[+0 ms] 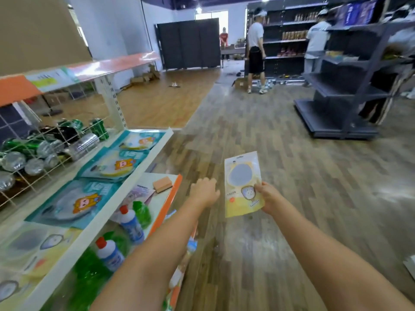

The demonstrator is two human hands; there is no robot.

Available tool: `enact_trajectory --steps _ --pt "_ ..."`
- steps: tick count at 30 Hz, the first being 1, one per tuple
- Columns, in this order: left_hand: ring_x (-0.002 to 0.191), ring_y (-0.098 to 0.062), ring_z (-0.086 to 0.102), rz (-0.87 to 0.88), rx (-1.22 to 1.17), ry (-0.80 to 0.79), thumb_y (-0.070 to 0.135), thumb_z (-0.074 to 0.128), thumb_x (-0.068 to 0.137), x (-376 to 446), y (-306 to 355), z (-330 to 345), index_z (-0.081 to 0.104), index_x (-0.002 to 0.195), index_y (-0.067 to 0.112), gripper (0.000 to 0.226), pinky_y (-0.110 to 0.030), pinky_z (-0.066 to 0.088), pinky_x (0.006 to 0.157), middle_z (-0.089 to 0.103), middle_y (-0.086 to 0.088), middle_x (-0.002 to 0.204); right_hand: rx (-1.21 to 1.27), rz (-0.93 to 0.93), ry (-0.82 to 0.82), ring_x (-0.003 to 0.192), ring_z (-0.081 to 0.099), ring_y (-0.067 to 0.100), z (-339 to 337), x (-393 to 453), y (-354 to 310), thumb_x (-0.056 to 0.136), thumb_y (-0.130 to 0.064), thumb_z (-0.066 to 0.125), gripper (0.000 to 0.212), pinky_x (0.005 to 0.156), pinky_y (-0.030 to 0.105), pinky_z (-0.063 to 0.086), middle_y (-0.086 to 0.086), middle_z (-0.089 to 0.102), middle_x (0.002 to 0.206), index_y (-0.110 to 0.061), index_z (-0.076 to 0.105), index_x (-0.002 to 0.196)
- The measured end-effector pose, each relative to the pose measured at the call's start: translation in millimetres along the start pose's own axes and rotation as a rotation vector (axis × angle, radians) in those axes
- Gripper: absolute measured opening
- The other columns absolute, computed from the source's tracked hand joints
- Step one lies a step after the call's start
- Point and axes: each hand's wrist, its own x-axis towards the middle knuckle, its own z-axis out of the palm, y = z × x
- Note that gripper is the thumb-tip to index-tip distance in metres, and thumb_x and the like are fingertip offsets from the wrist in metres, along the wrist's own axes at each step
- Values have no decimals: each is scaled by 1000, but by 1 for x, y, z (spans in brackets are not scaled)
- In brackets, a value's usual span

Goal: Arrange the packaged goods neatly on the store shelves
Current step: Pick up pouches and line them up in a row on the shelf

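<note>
Two bare forearms in view from elbow to wrist, no sleeves reaching them. Left hand [204, 191] and right hand [268, 197] ungloved. No rings, watch or bracelet visible on either wrist or on the fingers [258, 187]. Short nails, as far as blur allows.

A floor of grey-brown wood-look planks [280, 176] was seen underfoot, joined on the left by a warmer orange-brown section [161, 102]. White walls [116, 30] were lit by ceiling lamps [198, 9] and by a bright opening behind a dark folding partition [188, 42]. Dark grey metal shelving [343, 90] was placed on the right, and taller dark shelving [285, 39] along the far wall. Cardboard boxes [146, 76] were piled by the left wall.
</note>
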Motion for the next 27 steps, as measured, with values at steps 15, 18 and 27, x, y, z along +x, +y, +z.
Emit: enact_trajectory --steps 15,18,27 --pt "120 -32 47 -164 -12 83 31 39 95 97 -110 -29 52 124 10 38 -41 42 91 50 -15 131 -82 -89 -216 79 67 31 111 151 -26 -3 -53 89 148 67 41 57 24 66 106 9 49 125" --pt "120 -30 49 -251 -16 77 36 41 94 101 -134 -28 54 125 16 38 -41 42 90 53 -10 131 -87 -25 -288 67 71 26 131 177 -21 -5 -51 89 142 55 36 57 15 72 84 7 52 119" --pt "116 -31 50 -598 -21 158 28 42 96 96 -199 -66 52 127 12 37 -37 43 87 53 -12 130 -293 88 -474 76 61 27 241 211 -46 97 -6 45 18 77 43 51 19 62 97 -1 58 108"
